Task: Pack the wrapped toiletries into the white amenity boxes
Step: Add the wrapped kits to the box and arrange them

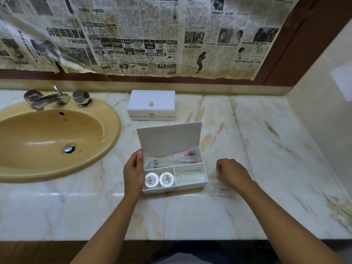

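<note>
Left hand (134,173) at the open amenity box (174,168), fingers spread along its left wall. Inside: two round wrapped items (159,179) front left, sachets (179,159) along the back. Right hand (231,171) curled loosely above a clear wrapped packet (222,190) on the marble counter (266,149). Closed box (151,104) behind.

the newspaper sheets (133,35) pasted on the far wall carry dense chinese print, mostly too small to read — in the block of small adverts near the middle, "rm299" stands out, with "4000++" a little to its left. the closed white box (151,104) at the far side of the surface has a round red emblem and a line of capitals on its front, too blurred to read. the two round wrapped items (159,180) in the open box (190,184) bear a dark crest — no legible words.
</note>
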`<state>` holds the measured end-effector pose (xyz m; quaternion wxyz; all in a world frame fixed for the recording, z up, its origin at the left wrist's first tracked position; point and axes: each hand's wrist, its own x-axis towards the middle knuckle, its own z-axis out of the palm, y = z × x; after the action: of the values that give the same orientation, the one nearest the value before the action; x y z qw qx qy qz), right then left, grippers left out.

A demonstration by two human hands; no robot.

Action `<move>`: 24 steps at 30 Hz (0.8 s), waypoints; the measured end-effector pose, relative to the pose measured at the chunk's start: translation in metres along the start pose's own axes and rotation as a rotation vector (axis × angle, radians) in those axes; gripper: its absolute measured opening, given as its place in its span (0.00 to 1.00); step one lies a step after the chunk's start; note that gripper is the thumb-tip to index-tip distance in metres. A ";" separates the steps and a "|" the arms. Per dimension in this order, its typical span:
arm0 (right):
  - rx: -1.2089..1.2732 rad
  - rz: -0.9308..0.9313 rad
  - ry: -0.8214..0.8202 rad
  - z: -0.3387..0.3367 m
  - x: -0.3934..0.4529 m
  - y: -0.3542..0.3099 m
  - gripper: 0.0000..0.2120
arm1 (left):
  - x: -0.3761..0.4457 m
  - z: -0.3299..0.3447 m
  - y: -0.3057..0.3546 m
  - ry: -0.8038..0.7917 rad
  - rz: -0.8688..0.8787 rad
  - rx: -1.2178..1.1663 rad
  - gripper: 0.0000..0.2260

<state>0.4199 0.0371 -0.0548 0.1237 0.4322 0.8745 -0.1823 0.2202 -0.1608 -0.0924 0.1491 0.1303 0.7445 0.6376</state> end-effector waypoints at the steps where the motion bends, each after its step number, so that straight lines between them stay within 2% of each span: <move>1: 0.005 0.004 0.005 0.001 0.000 0.000 0.11 | 0.000 0.000 0.000 0.002 -0.002 -0.003 0.09; 9: -0.027 0.056 -0.001 0.004 0.003 0.000 0.19 | 0.000 0.000 -0.001 0.003 -0.010 0.002 0.09; 24: 0.023 0.040 0.072 -0.005 -0.003 -0.002 0.12 | 0.004 -0.002 -0.008 -0.001 0.001 0.024 0.13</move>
<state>0.4199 0.0359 -0.0485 0.0909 0.4574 0.8672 -0.1744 0.2159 -0.1624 -0.1005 0.1475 0.1329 0.7521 0.6285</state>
